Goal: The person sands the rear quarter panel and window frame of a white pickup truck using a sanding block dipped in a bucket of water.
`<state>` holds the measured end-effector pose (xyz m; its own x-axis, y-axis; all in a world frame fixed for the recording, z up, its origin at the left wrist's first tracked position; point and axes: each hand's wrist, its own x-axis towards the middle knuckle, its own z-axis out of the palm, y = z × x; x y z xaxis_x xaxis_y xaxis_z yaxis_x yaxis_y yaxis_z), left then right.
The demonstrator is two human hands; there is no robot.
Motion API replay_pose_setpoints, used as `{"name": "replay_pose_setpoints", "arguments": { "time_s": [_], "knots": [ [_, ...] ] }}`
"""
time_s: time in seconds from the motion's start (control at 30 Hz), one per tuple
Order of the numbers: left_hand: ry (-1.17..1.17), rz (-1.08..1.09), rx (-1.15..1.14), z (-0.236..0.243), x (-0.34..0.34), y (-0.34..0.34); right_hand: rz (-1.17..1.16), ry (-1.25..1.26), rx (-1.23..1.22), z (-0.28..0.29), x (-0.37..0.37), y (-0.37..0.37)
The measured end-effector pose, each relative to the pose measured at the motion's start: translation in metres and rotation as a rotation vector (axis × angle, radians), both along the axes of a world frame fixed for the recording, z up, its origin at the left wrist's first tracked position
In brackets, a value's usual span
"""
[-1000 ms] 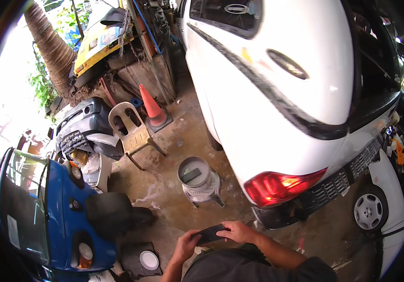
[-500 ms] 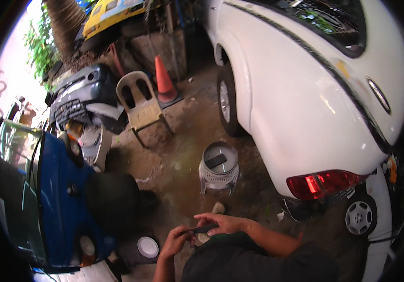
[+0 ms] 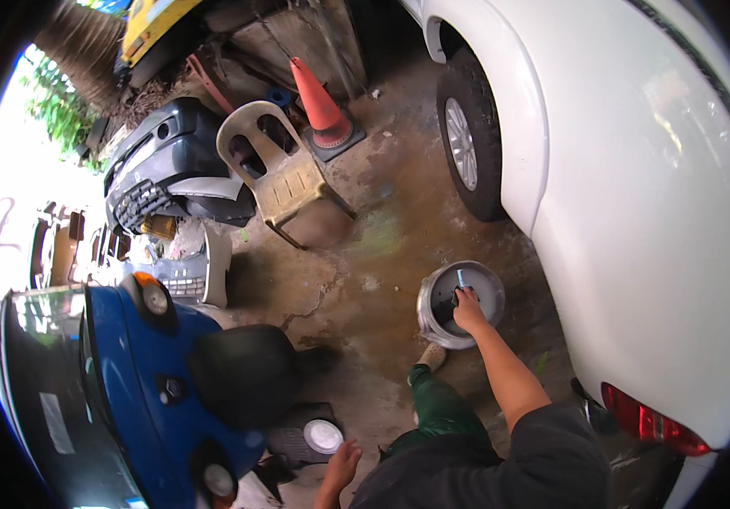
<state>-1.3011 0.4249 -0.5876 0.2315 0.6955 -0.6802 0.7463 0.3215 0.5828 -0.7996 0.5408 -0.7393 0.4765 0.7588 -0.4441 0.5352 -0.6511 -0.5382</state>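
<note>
My right hand reaches down over a round silver basin with a grey surface inside, perhaps liquid. Its fingers are closed on a dark flat piece, whose kind I cannot make out. A thin light-blue strip shows just beyond the fingertips; it could be an object or a reflection. Low in the picture, my left hand hangs apart from the basin with its fingers curled in. Whatever it holds, if anything, is hidden. Nearest to it lies a white round lid or plate.
A white car with a dark wheel stands close on the right. To the left is a blue vehicle front. Beyond are a beige plastic chair, an orange traffic cone and loose car bumpers.
My hands have parted from the dark flat piece they held together. The right has gone forward to the basin; the left has dropped lower. The whole view has shifted and turned.
</note>
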Motion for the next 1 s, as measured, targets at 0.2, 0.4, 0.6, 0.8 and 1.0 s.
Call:
{"name": "replay_pose_setpoints", "arguments": {
  "time_s": [0.2,0.4,0.6,0.8,1.0],
  "knots": [
    [0.248,0.302,-0.260,-0.018,-0.078,0.000,-0.103,0.230,-0.392,-0.038,-0.011,0.073],
    [0.316,0.090,-0.318,-0.034,-0.021,0.119,-0.012,0.281,-0.548,-0.106,0.023,0.073],
    [0.176,-0.386,-0.170,-0.067,0.075,0.308,-0.281,0.315,-0.061,0.021,0.015,0.055],
    [-0.089,-0.989,0.135,-0.077,0.243,0.507,-0.679,0.420,0.227,0.241,0.017,-0.030],
    [-0.863,-0.878,0.863,0.119,0.567,0.557,-0.877,-0.675,0.527,0.543,-0.006,-0.088]
  ]
}}
